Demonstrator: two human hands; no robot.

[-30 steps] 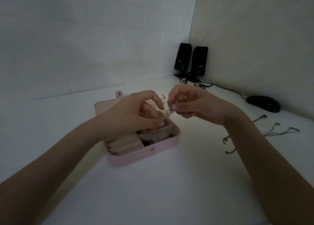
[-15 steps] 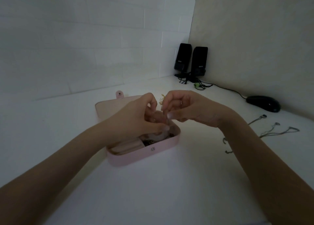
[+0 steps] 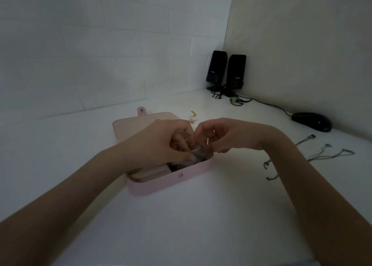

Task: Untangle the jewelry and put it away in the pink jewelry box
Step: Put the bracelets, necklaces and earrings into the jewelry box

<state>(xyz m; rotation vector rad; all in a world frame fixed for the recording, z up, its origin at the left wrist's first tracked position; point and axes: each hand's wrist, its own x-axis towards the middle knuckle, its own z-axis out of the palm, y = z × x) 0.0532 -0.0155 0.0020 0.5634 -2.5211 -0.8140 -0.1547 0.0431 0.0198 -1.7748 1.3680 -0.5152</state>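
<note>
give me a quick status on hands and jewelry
Left hand and right hand both down in open pink jewelry box, fingers curled. Chains still on table. Nothing blocking.

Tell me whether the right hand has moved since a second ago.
Yes. The right hand has come down toward the pink jewelry box; its fingers now sit at the box's rim.

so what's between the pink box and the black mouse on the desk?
In the head view, the right hand and its forearm cross that stretch; beyond them, thin chains lie on the desk between the pink jewelry box and mouse.
</note>
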